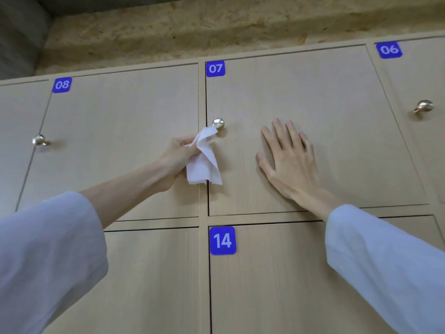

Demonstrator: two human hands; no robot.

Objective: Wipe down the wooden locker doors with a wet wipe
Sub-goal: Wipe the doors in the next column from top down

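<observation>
Gripping: left hand [177, 156], fingers curled round wet wipe [203, 162]
Wipe: white, crumpled, top corner touching brass knob [218, 123]
Right hand [287, 155]: fingers straight, flat on door 07 [337, 145]

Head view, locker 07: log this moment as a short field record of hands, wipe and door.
left hand: grips the wet wipe
wipe position: top corner at the knob of door 07
right hand: flat on door 07, fingers spread
doors in view: 08, 07, 06, 14
door state: all closed
</observation>
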